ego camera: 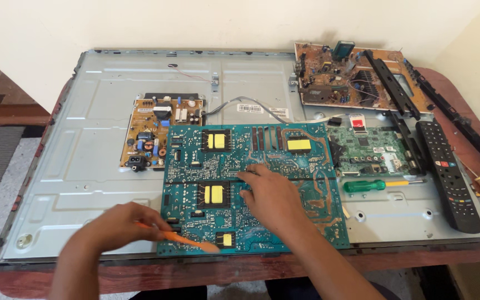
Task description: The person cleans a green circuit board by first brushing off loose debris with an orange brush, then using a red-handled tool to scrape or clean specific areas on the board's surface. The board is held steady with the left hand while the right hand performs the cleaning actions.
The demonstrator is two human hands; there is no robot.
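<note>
Low in the frame, left hand (119, 223) gripped an orange tool (180, 239), its tip on the large teal circuit board (251, 189) at centre. Right hand (270, 194) lay open, flat on that board. Farther right lay a green-handled screwdriver (374, 185) and a black remote (449, 174).

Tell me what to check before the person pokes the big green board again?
1. Big teal circuit board lying flat on the metal back panel: ok.
2. Right hand pressing on the board to steady it: ok.
3. Left hand gripping the orange tool: ok, though blurred.
4. Tool tip touching the board near its front edge: cannot tell, too blurred.
5. Green-handled screwdriver lying off the board, to its right: ok.
6. Black remote control away from both hands: ok.
</note>
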